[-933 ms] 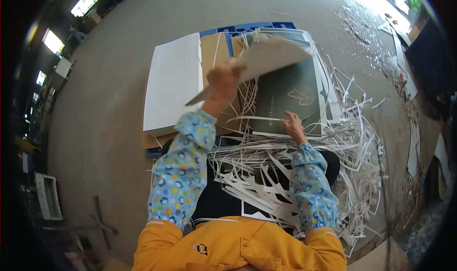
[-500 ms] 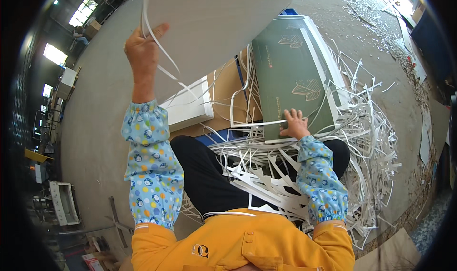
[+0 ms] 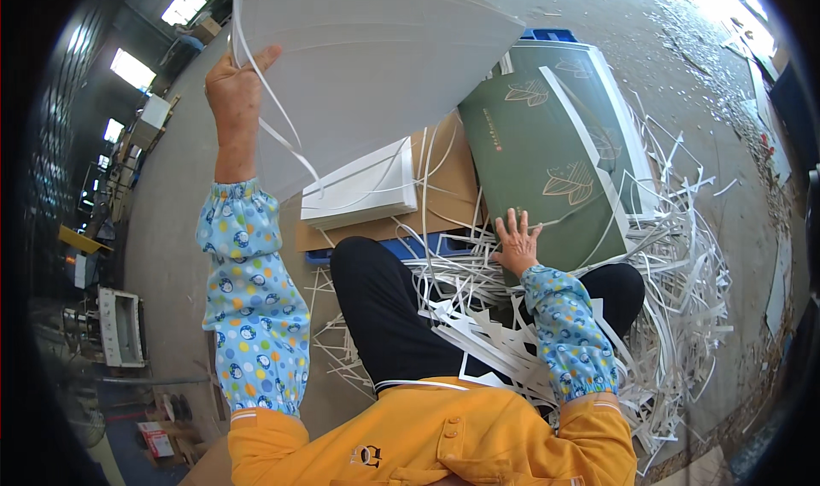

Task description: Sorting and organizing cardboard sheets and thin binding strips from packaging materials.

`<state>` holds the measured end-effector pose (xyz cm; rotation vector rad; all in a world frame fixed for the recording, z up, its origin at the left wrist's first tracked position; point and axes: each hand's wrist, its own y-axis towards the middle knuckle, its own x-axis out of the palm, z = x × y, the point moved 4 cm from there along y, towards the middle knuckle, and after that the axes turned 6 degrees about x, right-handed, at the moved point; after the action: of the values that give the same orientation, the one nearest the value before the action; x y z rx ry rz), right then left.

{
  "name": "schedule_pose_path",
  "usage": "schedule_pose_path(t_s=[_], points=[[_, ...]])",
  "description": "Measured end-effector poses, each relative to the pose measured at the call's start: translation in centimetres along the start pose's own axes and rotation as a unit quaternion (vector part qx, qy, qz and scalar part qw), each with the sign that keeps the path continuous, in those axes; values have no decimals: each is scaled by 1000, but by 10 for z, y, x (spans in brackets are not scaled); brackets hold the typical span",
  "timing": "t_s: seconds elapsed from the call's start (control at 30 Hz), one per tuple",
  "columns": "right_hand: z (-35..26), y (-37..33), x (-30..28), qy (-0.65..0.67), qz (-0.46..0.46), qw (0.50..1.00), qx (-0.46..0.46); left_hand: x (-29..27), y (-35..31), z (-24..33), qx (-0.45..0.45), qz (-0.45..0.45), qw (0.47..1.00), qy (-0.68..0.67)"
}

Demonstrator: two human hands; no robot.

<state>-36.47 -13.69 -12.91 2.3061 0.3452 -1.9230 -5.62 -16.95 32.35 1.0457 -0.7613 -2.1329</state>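
My left hand is raised at the upper left, its fingers closed on the edge of a large pale cardboard sheet. Thin white strips hang along that edge, by the fingers. Lower and to the right, my right hand lies with spread fingers on the near corner of a dark green printed sheet with leaf line drawings. That sheet sits askew over another green sheet with a white border. The raised sheet hides part of the area behind it.
A white stack rests on brown cardboard over a blue pallet. Tangled white offcut strips heap around my legs and to the right. Scraps litter the floor at the far right; a pale frame stands at left.
My left hand has drawn the pale sheet slightly left and up. The top green sheet now lies skewed from the one beneath, and my right hand's fingers are spread on its near end.
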Motion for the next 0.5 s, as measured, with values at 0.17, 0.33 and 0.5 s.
schedule_pose_path(t_s=[0.17,0.33,0.5], points=[[8,9,9,-7,20,998,52,-15,-4,-2,0,41,997,-72],[27,43,-43,153,-114,979,74,-16,-13,-18,14,52,999,-4],[119,46,-71,148,-34,985,83,4,-30,-25,-13,51,997,56]])
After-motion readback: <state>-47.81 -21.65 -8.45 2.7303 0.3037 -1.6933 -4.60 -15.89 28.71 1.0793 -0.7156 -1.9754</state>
